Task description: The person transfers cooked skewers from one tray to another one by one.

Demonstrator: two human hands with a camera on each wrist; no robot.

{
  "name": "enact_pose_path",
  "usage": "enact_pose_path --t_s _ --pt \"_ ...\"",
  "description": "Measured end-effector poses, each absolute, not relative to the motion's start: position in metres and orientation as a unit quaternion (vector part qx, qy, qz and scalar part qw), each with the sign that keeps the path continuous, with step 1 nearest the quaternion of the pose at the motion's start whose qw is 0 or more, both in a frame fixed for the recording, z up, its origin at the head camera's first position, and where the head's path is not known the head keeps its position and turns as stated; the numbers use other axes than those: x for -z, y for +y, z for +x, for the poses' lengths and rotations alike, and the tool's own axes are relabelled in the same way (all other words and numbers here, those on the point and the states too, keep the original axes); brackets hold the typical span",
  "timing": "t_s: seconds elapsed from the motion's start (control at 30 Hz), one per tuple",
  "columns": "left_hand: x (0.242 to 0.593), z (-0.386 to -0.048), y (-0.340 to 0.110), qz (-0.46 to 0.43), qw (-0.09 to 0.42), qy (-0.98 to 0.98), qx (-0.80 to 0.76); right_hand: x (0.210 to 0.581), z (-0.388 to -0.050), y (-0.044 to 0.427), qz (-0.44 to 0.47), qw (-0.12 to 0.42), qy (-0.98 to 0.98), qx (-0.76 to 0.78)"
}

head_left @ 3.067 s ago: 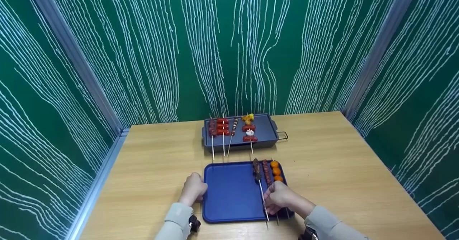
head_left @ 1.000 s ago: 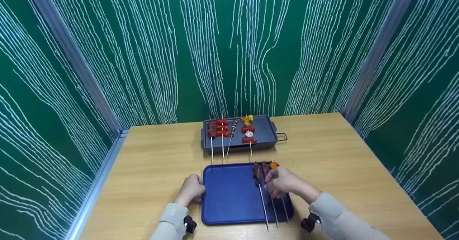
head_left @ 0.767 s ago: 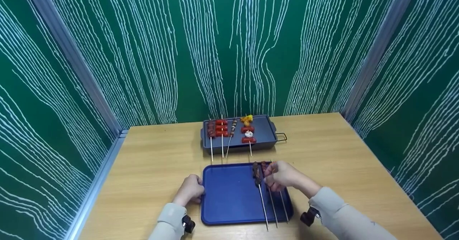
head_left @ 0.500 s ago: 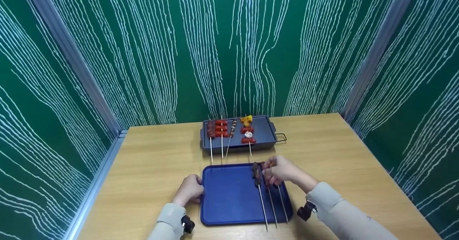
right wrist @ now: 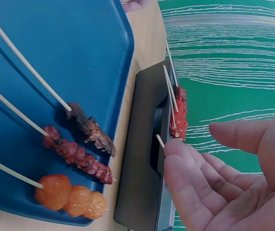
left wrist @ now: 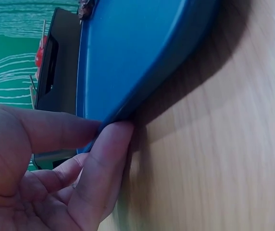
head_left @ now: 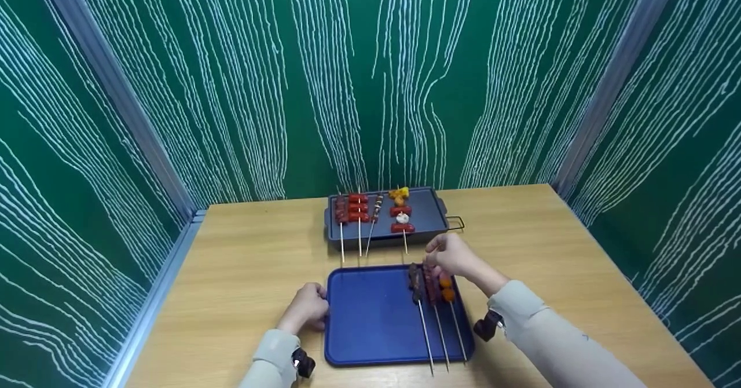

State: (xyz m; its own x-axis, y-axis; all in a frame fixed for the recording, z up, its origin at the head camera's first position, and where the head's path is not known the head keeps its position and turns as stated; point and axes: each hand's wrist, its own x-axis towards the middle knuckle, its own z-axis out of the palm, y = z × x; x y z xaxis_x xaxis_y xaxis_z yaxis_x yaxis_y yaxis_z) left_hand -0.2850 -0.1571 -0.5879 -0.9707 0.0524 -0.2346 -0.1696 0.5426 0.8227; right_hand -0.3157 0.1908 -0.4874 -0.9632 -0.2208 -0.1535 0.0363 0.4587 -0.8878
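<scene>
My left hand (head_left: pixel 307 307) pinches the left rim of the blue tray (head_left: pixel 370 318); in the left wrist view the thumb lies on the inner side, fingers (left wrist: pixel 106 151) on the outer. On the tray's right side lie three skewers side by side: dark meat (right wrist: pixel 89 127), red meat (right wrist: pixel 77 154) and orange balls (right wrist: pixel 75 197). Their sticks extend past the tray's near edge or close to it. Over the far right rim hovers my right hand (head_left: pixel 457 256). In the right wrist view its thumb and fingers (right wrist: pixel 178 168) stand apart and hold nothing.
Behind the tray stands a dark grill pan (head_left: pixel 425 211) with a wire handle (head_left: pixel 456 222) at its right. Several skewers rest on it, including red sausages (head_left: pixel 358 207) and a mixed skewer (head_left: pixel 402 209), sticks toward me. Green white-streaked walls (head_left: pixel 405 87) surround the wooden table (head_left: pixel 255 249).
My right hand has moved from the near end of the skewer sticks, over the food, to the tray's far right rim, uncovering the orange balls. The left hand keeps its hold on the tray.
</scene>
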Motion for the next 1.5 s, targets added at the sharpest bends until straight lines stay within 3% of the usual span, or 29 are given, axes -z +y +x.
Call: enact_pose_path --t_s 0.8,1.5 --pt "0.583 -0.283 -0.160 -0.014 0.118 0.867 -0.484 0.483 -0.352 0.172 0.009 0.068 0.829 0.555" --pt "0.580 -0.279 -0.158 -0.040 0.134 0.853 -0.504 0.514 -0.368 0.155 0.045 0.069 0.790 0.607"
